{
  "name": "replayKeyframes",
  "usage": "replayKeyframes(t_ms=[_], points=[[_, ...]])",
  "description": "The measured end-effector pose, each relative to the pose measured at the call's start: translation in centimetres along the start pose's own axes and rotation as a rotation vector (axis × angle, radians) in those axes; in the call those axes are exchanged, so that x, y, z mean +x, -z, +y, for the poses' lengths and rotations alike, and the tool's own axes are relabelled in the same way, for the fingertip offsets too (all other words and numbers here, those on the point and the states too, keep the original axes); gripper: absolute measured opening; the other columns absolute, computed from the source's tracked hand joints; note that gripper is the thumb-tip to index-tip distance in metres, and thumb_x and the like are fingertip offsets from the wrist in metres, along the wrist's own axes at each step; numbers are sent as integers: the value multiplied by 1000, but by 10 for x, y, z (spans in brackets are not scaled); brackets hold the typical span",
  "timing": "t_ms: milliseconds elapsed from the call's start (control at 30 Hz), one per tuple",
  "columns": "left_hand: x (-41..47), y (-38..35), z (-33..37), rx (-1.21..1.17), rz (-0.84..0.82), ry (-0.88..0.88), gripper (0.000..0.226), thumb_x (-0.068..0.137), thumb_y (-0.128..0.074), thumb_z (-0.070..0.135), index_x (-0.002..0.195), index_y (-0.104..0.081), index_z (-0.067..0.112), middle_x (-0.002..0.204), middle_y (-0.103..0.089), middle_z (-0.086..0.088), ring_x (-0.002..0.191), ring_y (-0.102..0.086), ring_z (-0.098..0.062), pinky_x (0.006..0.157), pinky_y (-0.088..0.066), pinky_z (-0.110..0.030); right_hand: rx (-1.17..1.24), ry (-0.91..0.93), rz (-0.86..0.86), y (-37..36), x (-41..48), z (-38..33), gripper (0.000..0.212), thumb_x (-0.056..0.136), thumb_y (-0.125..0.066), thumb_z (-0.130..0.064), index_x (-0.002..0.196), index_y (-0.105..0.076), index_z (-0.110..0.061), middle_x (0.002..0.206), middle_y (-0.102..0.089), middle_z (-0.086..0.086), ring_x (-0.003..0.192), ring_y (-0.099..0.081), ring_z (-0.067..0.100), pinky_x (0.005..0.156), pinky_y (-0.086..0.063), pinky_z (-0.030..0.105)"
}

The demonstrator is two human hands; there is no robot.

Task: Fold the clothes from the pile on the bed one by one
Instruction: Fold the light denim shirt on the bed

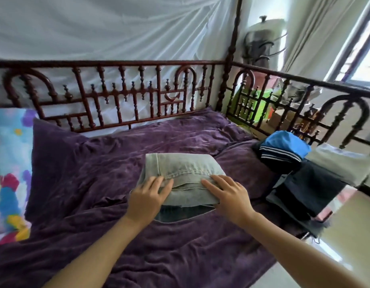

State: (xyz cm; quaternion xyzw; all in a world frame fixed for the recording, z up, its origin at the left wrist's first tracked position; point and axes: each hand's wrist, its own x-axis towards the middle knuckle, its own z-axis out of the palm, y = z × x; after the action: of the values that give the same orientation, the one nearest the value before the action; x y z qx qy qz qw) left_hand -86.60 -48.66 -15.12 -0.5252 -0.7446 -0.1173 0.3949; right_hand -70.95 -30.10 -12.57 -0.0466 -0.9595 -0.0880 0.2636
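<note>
A pair of faded grey-green jeans (180,167) lies folded into a thick rectangle in the middle of the bed. My left hand (148,196) rests flat on its near left corner, fingers straight. My right hand (227,194) presses flat on its near right side. To the right, a stack of folded clothes holds a blue garment (288,142) on a black one with white stripes (277,155). A dark garment (311,188) and a light grey one (342,165) lie beside them at the bed's right edge.
A purple velvet cover (96,173) spreads over the bed. A colourful pillow (9,163) sits at the left. A carved dark-red wooden rail (121,94) runs along the back and right. Beyond the rail are green items (252,104) and a window.
</note>
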Motion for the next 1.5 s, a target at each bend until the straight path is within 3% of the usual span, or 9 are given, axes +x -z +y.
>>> replayKeyframes(t_ms=[300,633,1067,1133,1200,1267,1433,1500], points=[[118,0,130,1,166,-117,46,75,-40,-3,98,-75,15,89,-72,-13,76,-70,-26,48,-53,-28,-128,-110,135,79,-79,134,78,31,-90,-23,107,-73,-23,101,-71,7,87,-70,25,56,-56,31],[190,-31,277,-152,213,-178,49,74,-37,-3,96,-76,17,90,-72,-11,78,-71,-24,50,-53,-28,-251,-188,129,123,-182,246,75,33,-86,-17,106,-73,-22,101,-71,9,87,-70,27,57,-57,33],[247,-153,316,-231,84,-128,48,74,-37,-4,95,-76,15,90,-72,-12,79,-71,-25,50,-54,-28,-229,-215,33,56,-165,353,67,35,-81,-14,101,-75,-23,97,-72,6,84,-71,24,59,-56,27],[258,-173,323,-260,57,-98,46,72,-38,-2,93,-76,15,89,-72,-12,77,-71,-25,51,-54,-28,-234,-180,23,46,-156,378,57,45,-75,-13,101,-75,-23,97,-72,7,85,-70,24,60,-56,27],[266,-194,332,-291,38,-80,46,71,-38,-1,92,-76,15,88,-72,-11,76,-71,-25,51,-54,-28,-237,-131,7,36,-154,403,44,62,-56,-14,101,-75,-22,98,-72,8,86,-70,24,61,-57,30],[277,-213,344,-297,26,-60,46,71,-39,-1,91,-76,16,88,-72,-10,76,-70,-25,51,-54,-28,-255,-97,-10,26,-152,429,48,67,-42,-14,101,-75,-21,100,-72,9,87,-70,26,63,-57,33],[299,-240,385,-326,-47,-13,43,69,-43,2,90,-77,18,85,-72,-8,73,-70,-24,49,-53,-27,-303,-40,-25,9,-168,485,47,71,-41,-12,104,-74,-19,105,-71,12,91,-69,29,72,-57,38],[309,-246,409,-328,-84,7,38,63,-55,1,89,-77,19,84,-72,-7,72,-70,-23,49,-53,-27,-322,8,8,2,-178,516,46,75,-42,-10,109,-72,-18,108,-70,12,94,-68,31,77,-56,40]])
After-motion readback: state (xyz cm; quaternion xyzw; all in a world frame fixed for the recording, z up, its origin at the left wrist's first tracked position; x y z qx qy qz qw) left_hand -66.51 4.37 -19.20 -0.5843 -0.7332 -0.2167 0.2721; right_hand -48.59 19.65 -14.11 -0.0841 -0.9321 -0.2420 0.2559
